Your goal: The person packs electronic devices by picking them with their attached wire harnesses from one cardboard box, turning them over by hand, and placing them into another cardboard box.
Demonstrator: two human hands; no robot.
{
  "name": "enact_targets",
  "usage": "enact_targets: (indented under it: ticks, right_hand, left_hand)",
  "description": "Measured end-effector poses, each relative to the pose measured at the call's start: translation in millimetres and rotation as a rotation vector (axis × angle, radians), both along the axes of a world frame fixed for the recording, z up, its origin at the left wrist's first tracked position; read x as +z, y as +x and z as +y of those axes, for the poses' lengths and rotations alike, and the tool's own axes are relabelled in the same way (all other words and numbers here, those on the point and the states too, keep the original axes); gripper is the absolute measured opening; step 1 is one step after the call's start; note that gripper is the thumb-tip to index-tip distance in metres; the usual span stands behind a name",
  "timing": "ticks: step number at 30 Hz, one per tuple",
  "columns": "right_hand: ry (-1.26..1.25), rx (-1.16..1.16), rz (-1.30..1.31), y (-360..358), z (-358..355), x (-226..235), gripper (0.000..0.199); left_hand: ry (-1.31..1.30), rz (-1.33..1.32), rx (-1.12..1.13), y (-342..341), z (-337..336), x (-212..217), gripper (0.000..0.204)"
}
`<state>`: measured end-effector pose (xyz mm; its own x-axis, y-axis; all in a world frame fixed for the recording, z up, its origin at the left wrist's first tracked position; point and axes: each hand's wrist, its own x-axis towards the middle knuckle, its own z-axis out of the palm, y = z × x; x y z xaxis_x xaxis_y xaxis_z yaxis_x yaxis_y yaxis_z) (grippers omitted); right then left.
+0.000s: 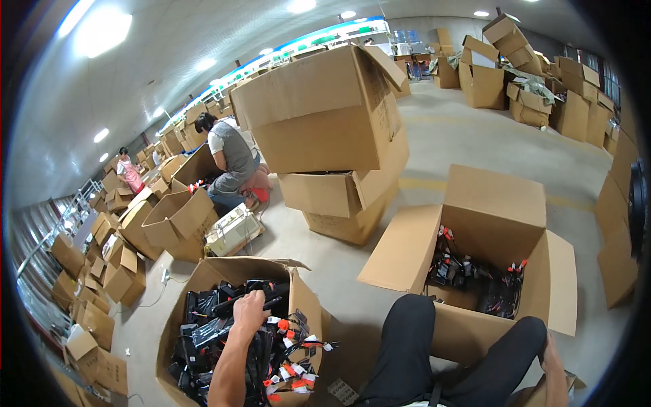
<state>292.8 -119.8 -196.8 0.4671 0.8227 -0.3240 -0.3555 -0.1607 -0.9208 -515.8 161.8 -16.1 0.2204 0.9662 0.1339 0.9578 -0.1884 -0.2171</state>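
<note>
My left hand [251,311] reaches into an open cardboard box [308,298] at the lower left. Its fingers are curled around a dark black part [277,296] near the top of the pile. Around it lie many black plastic units with cables, some in clear wrap. Red and white connectors [288,370] bunch along the right side of that box. Beside my right knee is my right hand [550,353]; its fingers are partly hidden, so what they do is unclear. Just ahead of my knees stands a second open box [495,197], with black cabled parts [475,275] inside.
A tall stack of cartons [312,129] rises ahead. Left of it a person [234,159] in a grey vest bends over boxes, near a pale machine [234,230]. Another person [129,169] stands farther back. More cartons [481,81] fill the far right, and flattened cardboard [617,224] stands at the right edge.
</note>
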Motion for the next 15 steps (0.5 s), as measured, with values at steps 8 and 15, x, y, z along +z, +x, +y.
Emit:
enact_targets:
  ticks: [8,15]
  right_hand:
    - [-0.172,0.039,-0.123,-23,6,29,0.044]
    - [-0.085,-0.007,-0.037,-50,32,64,0.041]
  left_hand:
    - [0.399,-0.733,0.202,14,-41,79,0.040]
    - [0.806,-1.656,0.131,-8,-66,124,0.038]
